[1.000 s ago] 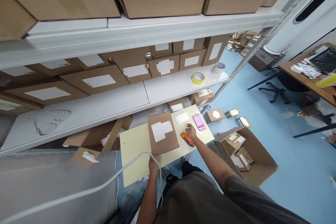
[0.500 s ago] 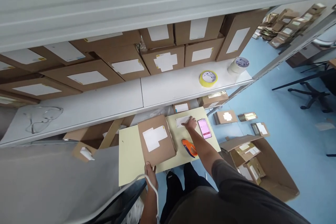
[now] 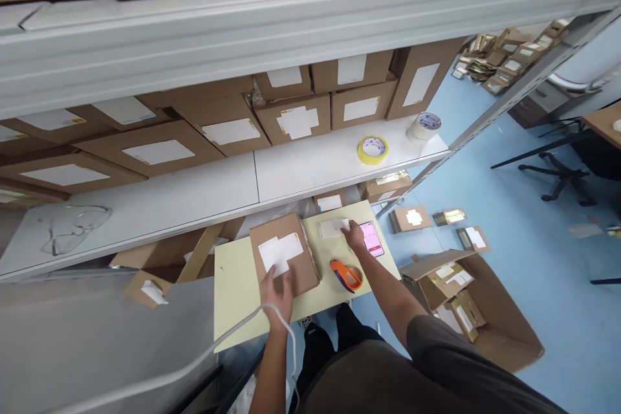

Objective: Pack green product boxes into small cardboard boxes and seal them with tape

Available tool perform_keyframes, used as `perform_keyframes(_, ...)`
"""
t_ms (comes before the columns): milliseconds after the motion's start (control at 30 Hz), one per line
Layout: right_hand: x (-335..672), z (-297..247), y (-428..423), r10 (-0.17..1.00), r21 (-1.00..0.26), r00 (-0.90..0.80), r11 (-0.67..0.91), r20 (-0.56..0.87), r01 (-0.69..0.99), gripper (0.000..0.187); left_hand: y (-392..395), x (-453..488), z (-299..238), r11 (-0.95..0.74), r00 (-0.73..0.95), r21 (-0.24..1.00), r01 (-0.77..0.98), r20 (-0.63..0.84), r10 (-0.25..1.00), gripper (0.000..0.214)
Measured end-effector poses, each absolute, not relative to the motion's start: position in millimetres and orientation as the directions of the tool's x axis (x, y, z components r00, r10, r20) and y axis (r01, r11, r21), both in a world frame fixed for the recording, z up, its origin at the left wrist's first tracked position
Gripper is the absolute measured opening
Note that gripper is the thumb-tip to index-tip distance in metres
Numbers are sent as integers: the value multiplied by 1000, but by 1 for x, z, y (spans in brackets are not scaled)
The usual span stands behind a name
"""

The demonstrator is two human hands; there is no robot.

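Note:
My left hand (image 3: 277, 292) rests with fingers apart on the near edge and top of a brown cardboard box (image 3: 301, 272), beside its white label (image 3: 279, 251). My right hand (image 3: 354, 235) is closed on the right end of a white paper slip (image 3: 332, 228), which lies low over the pale yellow table (image 3: 233, 284). Just right of that hand is a phone with a pink screen (image 3: 371, 239). Nearer to me on the table lies an orange tool with a looped handle and a dark blue edge (image 3: 346, 275). My left hand's palm partly covers the box's near side.
A grey shelf (image 3: 213, 187) carries labelled boxes, a yellow tape roll (image 3: 373, 150), a clear tape roll (image 3: 424, 125) and glasses (image 3: 77, 228). A white cable (image 3: 194, 362) crosses before my left wrist. An open carton (image 3: 504, 317) with small boxes stands on the floor at right.
My left hand has moved from the box's near lower corner up onto its top. My right hand, flat over the slip before, now grips its right end. The camera view has shifted slightly.

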State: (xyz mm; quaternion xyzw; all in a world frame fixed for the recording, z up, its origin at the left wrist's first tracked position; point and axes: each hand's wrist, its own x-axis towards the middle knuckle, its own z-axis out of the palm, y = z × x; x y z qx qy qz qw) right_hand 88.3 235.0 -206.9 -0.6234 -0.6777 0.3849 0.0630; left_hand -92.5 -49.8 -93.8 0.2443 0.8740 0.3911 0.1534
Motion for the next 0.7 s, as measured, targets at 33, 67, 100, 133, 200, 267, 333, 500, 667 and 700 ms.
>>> perform_keyframes(33,92,-201,231,896,-635,-241,-57,-373,770,27,-23,-90,-86,527,-743,758,384,-86,664,58)
perform_keyframes(67,96,-194,226,899,-667,-265,-40,-349,744,25,5,-86,-80,479,-638,754,450,-105,763,55)
perform_keyframes(100,99,-187,219,903,-696,-282,-25,-323,717,24,34,-82,-74,432,-535,745,509,-120,836,53)
perform_keyframes(133,102,-180,212,911,-724,-292,-11,-292,690,23,61,-77,-69,392,-446,729,561,-132,885,53)
perform_keyframes(200,107,-166,196,928,-770,-293,11,-229,638,22,107,-65,-63,324,-296,697,640,-166,941,51)
perform_keyframes(267,110,-154,180,939,-801,-289,26,-186,599,21,135,-54,-58,289,-179,664,689,-231,956,41)
perform_keyframes(333,114,-142,168,937,-821,-306,39,-168,570,23,145,-48,-54,291,-119,649,703,-296,948,30)
perform_keyframes(500,127,-117,166,844,-886,-509,92,-172,454,66,119,-67,-41,400,-157,702,589,-386,909,24)
perform_keyframes(667,112,-91,190,703,-931,-691,119,-166,345,58,95,-109,-17,398,-112,744,537,-405,907,19)
perform_keyframes(700,105,-86,195,665,-935,-727,124,-170,332,51,93,-116,-12,410,-114,746,525,-416,902,18)
